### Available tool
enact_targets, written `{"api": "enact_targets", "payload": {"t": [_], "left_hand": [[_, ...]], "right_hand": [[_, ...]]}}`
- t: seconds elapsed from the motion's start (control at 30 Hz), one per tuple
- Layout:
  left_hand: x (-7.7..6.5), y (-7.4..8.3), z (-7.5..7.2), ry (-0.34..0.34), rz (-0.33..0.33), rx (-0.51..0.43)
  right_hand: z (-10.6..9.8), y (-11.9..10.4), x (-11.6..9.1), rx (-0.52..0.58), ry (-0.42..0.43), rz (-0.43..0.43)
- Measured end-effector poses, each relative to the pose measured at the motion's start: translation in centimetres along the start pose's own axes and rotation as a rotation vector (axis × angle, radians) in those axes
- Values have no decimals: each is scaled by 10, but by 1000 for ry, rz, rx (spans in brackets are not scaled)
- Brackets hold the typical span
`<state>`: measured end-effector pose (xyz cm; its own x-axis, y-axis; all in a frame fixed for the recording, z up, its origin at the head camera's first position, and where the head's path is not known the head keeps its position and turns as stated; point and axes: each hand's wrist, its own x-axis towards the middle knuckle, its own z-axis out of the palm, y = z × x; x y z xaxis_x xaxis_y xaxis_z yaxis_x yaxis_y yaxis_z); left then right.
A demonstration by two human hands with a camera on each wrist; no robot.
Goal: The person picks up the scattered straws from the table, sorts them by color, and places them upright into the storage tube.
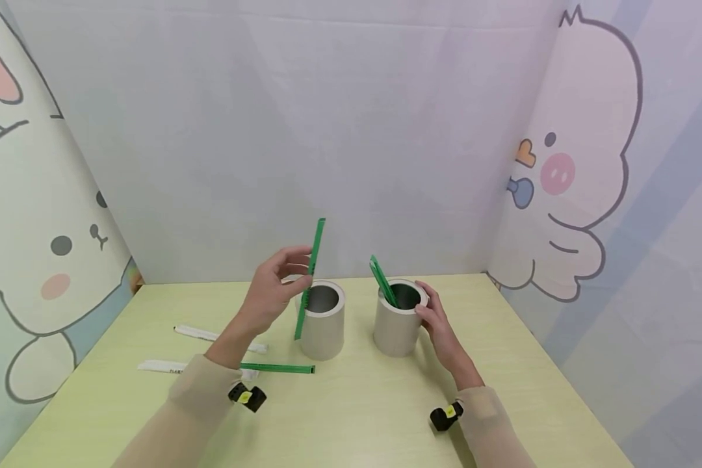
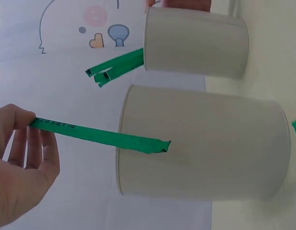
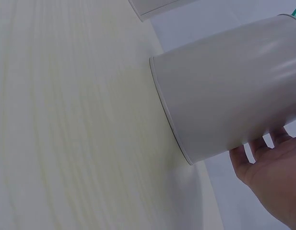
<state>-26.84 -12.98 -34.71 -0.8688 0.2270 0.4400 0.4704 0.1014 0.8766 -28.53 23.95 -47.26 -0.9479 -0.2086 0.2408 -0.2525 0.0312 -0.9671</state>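
And here's the long green packet (image 2: pixel 100 136), up in the air with the left hand (image 1: pixel 277 283) at its upper stretch, slanting down past the left canister (image 1: pixel 323 335). Its lower end sits outside the rim, in front of the wall; whether it touches, I can't say! Across to the right canister (image 1: pixel 395 331), upright on the counter (image 1: pixel 357 409) just beside its neighbour, with standing green packets (image 1: pixel 381 278) leaning out over the rim.

Now, what's tucked away? Those leaning packets drop their lower ends out of sight inside. Down on the counter, the left sleeve (image 1: pixel 193 403) covers part of a flat green packet (image 1: pixel 283 368) and a lower white packet (image 1: pixel 158 366), with an upper white packet (image 1: pixel 194 332) lying behind them. The printing is too small to read, and the right wrist view cuts the left canister down to a corner.

To the grips! The left is together, thumb and index finger pinching the packet, other fingers curved alongside. The right hand (image 1: pixel 443 335) clasps the right canister, thumb in front by the rim, fingers round the far side.
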Motion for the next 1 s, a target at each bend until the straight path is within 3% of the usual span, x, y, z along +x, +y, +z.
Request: {"api": "enact_targets", "payload": {"t": [0.3, 0.57, 0.77, 1.0], "left_hand": [[23, 15, 61, 61, 34, -104], [40, 23, 107, 262, 52, -260], [48, 18, 128, 388, 49, -305], [46, 1, 139, 420, 5, -254]], "right_hand": [[-1, 0, 1, 0, -1, 3], [-2, 2, 1, 0, 0, 4], [0, 0, 0, -5, 1, 12], [0, 1, 0, 4, 3, 13]]}}
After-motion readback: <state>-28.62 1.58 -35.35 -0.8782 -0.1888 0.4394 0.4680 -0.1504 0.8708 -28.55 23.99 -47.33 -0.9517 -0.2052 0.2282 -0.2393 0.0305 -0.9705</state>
